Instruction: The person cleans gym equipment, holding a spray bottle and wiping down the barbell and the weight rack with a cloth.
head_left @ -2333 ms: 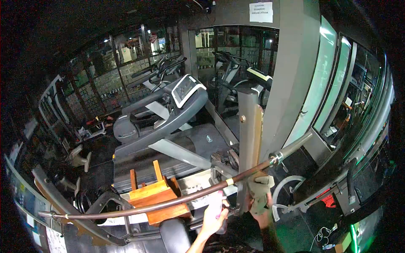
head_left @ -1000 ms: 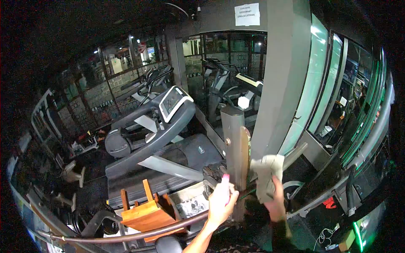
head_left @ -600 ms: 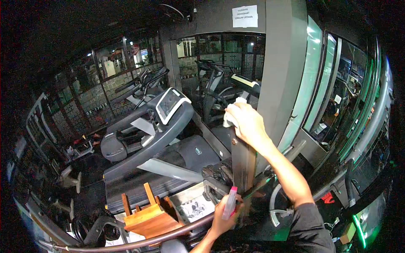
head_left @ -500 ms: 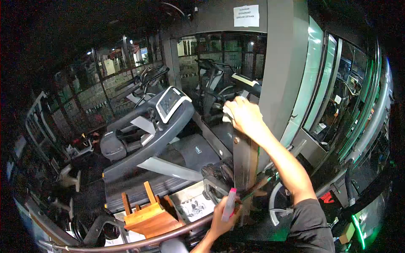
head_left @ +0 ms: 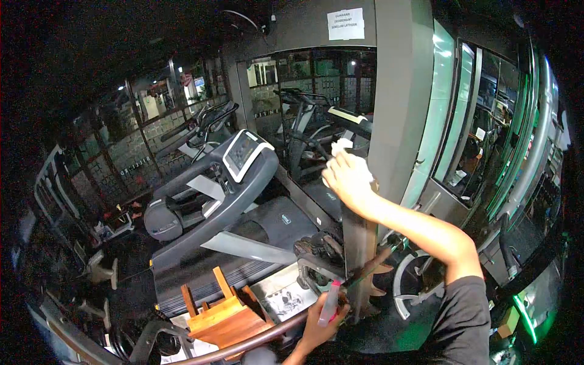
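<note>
My right hand is raised at the top of a dark upright post, its fingers closed round a crumpled white cloth. Part of the cloth sticks up above the fingers. Lower down, my left hand is wrapped round what looks like a spray bottle with a pink tip and a pale head; most of its body is hidden by the hand. This hand is close to a curved brown rail.
A treadmill with a console stands beyond the rail. A wooden stool lies tilted at lower left. A wide grey pillar rises behind my right hand, and a mirror reflects more equipment. Glass panels are at right.
My right hand has shifted slightly down, its elbow swung outward to the right, and more of the white cloth shows above the fingers. My left hand still holds the bottle. The view has turned slightly.
</note>
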`<state>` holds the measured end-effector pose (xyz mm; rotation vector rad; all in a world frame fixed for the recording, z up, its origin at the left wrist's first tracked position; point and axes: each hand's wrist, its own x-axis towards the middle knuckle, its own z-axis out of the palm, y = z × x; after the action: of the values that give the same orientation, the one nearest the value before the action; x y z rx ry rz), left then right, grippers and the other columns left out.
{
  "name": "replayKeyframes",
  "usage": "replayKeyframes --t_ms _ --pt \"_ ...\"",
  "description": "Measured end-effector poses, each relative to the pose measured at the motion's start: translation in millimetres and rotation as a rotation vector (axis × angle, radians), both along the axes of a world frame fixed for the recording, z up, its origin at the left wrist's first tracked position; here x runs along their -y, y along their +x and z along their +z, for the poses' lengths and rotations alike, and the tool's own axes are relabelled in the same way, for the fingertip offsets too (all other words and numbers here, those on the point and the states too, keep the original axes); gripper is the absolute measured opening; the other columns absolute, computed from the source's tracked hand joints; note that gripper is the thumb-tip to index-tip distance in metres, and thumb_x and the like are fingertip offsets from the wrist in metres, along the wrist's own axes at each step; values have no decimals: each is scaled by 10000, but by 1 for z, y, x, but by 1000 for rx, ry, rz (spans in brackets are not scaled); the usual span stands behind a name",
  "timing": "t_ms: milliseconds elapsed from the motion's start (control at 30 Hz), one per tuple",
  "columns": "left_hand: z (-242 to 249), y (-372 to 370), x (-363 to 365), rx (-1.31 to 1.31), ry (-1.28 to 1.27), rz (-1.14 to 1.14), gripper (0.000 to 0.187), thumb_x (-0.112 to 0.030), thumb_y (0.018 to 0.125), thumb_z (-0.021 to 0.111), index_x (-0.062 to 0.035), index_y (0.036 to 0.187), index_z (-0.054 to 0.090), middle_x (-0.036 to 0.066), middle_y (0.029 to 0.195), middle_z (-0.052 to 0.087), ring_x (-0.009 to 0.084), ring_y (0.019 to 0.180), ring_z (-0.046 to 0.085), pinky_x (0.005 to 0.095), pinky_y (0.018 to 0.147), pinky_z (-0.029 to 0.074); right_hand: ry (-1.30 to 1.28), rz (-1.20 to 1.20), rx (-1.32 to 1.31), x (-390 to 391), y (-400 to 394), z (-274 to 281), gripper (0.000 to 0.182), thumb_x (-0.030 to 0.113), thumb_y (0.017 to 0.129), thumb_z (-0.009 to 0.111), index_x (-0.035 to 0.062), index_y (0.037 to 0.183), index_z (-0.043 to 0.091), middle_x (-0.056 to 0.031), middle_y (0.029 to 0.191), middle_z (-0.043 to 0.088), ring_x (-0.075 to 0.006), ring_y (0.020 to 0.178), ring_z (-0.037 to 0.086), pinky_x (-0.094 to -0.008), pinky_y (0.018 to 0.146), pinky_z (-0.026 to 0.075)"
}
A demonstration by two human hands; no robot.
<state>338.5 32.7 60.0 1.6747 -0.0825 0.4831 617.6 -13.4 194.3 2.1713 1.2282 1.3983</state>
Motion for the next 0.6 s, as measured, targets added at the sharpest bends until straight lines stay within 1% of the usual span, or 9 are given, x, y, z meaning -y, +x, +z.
replayKeyframes --t_ms 33,100,200,267,333,367,400,467,600 --pt "0 0 -4 -2 2 -6 247 -93 793 688 -40 999 563 -2 722 510 86 632 443 242 589 410 2 -6 -2 12 -12 1 172 184 738 562 85 866 623 -93 883 588 -252 923 555 -417 876 408" --pt "0 -1 -8 -14 43 -13 245 -111 800 685 -46 1002 563 -3 702 500 80 619 433 237 581 405 82 152 123 41 -35 0 255 189 730 561 40 935 585 -140 997 594 -283 973 557 -413 889 414" --pt "-1 5 -10 10 -22 -60 243 -131 807 682 -50 1004 565 -6 670 479 71 611 427 233 574 400 6 34 63 69 -61 -15 254 200 724 574 51 929 580 -157 1012 593 -277 1011 553 -412 879 425" --pt "-4 9 -11 2 -52 -79 242 -137 810 679 -50 1004 565 -7 661 475 69 603 429 236 568 401 8 35 -2 78 -60 -22 236 205 728 578 63 917 573 -158 994 595 -277 968 562 -417 860 437" --pt "-5 12 -13 -16 -76 -103 241 -143 813 676 -49 1005 565 -8 652 471 68 595 432 239 563 401 -85 -42 -212 83 -78 1 246 215 732 583 74 932 560 -164 971 598 -275 916 570 -411 854 442" --pt "-5 14 -16 -13 -70 -111 240 -140 811 676 -51 1005 565 -10 642 473 68 587 437 242 554 402 -15 -7 -139 78 -82 19 240 204 735 576 85 942 549 -162 980 593 -268 885 571 -387 853 449" --pt "-4 16 -18 -10 -65 -121 240 -138 810 676 -52 1004 565 -13 633 474 68 579 443 244 546 403 76 -13 -223 72 -82 34 276 184 734 567 87 992 550 -154 1017 583 -262 923 567 -355 843 453" --pt "1 20 -20 16 -79 -101 237 -130 804 680 -55 997 566 -14 628 477 67 573 445 243 538 402 108 122 -12 70 -66 54 373 152 758 580 81 1117 508 -154 1097 560 -295 1030 544 -387 840 453" --pt "19 25 -21 142 -23 19 232 -103 782 698 -59 967 566 -18 611 474 62 563 438 231 521 391 105 123 -60 59 -45 44 382 149 763 574 68 1131 512 -159 1132 549 -289 1068 531 -386 844 449"
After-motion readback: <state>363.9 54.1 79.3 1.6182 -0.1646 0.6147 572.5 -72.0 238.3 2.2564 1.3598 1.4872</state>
